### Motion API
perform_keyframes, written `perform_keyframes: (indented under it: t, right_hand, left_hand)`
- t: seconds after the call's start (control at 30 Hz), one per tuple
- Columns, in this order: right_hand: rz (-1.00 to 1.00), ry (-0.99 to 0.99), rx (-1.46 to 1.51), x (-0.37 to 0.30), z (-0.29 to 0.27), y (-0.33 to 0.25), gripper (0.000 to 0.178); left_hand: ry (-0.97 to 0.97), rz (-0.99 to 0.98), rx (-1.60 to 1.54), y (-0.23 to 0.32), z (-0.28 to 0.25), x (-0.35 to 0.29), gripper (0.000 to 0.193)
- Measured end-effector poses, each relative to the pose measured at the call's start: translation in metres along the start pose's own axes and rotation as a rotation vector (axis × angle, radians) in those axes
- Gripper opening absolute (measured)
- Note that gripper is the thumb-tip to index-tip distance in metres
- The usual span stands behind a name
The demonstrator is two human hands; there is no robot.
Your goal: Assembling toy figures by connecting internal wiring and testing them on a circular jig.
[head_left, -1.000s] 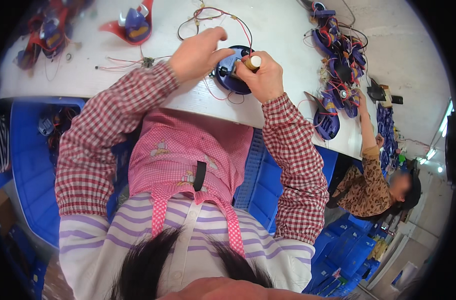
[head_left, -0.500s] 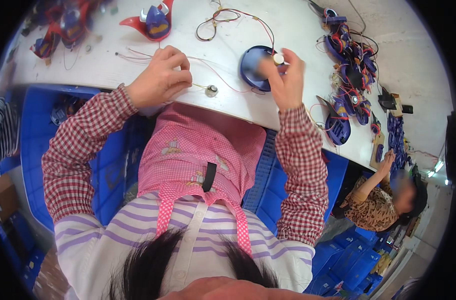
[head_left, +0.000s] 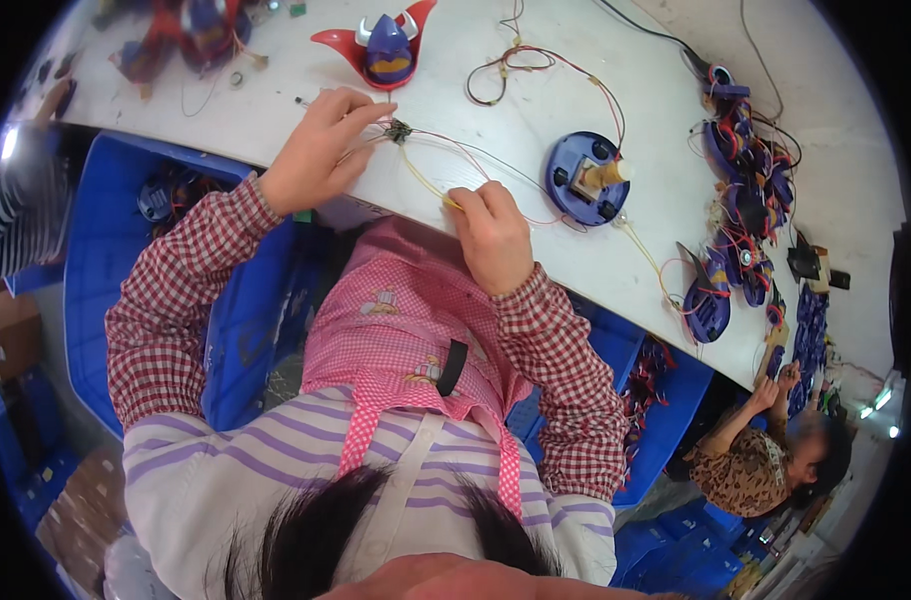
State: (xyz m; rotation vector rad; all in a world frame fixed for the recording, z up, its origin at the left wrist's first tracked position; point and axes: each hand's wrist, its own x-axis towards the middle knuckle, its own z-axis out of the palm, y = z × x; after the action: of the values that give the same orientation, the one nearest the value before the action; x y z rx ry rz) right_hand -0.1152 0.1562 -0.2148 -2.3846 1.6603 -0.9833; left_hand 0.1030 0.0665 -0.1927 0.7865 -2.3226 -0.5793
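The white table (head_left: 456, 75) is spreading across the upper view, its near edge running just below both hands. A blue bin (head_left: 88, 270) is standing against that edge at the left, and another blue bin (head_left: 666, 435) is showing at the right. A row of purple parts (head_left: 746, 200) is bounding the work area along the right. Open white surface is stretching between the horned red-and-purple figure (head_left: 388, 55) and the round purple base (head_left: 566, 178), only thin wires crossing it; the base is lying right of the hands, with a yellowish cylinder (head_left: 608, 175) on it.

The left hand (head_left: 321, 155) is bending its fingers in toward the small circuit board (head_left: 398, 131), seemingly pinching at its edge. The right hand (head_left: 494, 240) is curling, its fingertips meeting the yellow wire (head_left: 426, 182); what else it is gripping, one cannot tell.

Half a second ago the right hand was at the base; now it is working at the wire, and the board is showing uncovered.
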Motion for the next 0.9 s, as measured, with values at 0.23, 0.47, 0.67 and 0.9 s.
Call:
perform_keyframes:
  t: [0.23, 0.47, 0.67, 0.9]
  right_hand:
    - [-0.002, -0.004, 0.173, -0.003, -0.005, 0.005, 0.017]
    - [0.036, -0.022, 0.228, -0.004, -0.014, 0.009, 0.017]
    - [0.206, -0.103, 0.384, -0.013, -0.037, 0.016, 0.017]
    - [0.248, -0.166, 0.366, -0.016, -0.041, 0.019, 0.012]
  left_hand:
    - [-0.096, 0.027, 0.313, -0.024, 0.002, 0.02, 0.019]
    - [-0.197, -0.062, 0.201, -0.03, 0.003, 0.034, 0.011]
    - [-0.16, -0.156, 0.13, -0.032, 0.007, 0.034, 0.012]
    - [0.181, -0.038, 0.189, -0.017, 0.01, 0.016, 0.02]
